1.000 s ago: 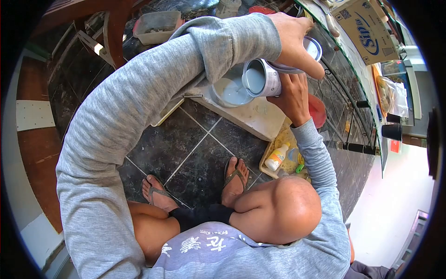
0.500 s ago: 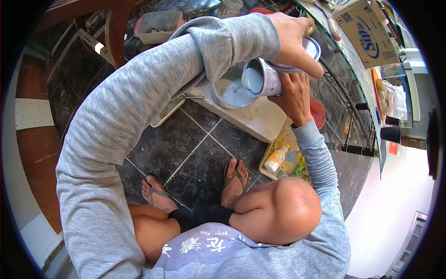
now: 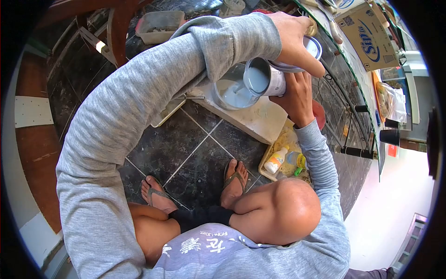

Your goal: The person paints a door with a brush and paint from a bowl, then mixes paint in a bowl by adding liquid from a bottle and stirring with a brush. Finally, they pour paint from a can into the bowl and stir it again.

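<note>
Fingers (image 3: 291, 82) Curl Around Tipped Can (image 3: 275, 83)

A tub (image 3: 218, 99) sits on a block (image 3: 265, 120). The left hand (image 3: 293, 39) spans an apparent lid (image 3: 318, 48), grip unclear. The right hand (image 3: 298, 98) holds the can over the tub; this apparent pouring calls for steadiness.

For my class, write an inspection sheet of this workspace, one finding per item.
Surface: dark tiled floor with pale joints; pale rectangular slab.
Job's things: pale-labelled cylindrical can, tilted over clear round tub; both hold grey-blue liquid.
Clutter: white plastic bottle with orange label in yellowish rectangular tray.
Grips: right hand around can; left hand spread over pale round rimmed object, hold unclear.
Cables: nothing seen.
Surroundings: brown cardboard box with blue lettering.
</note>
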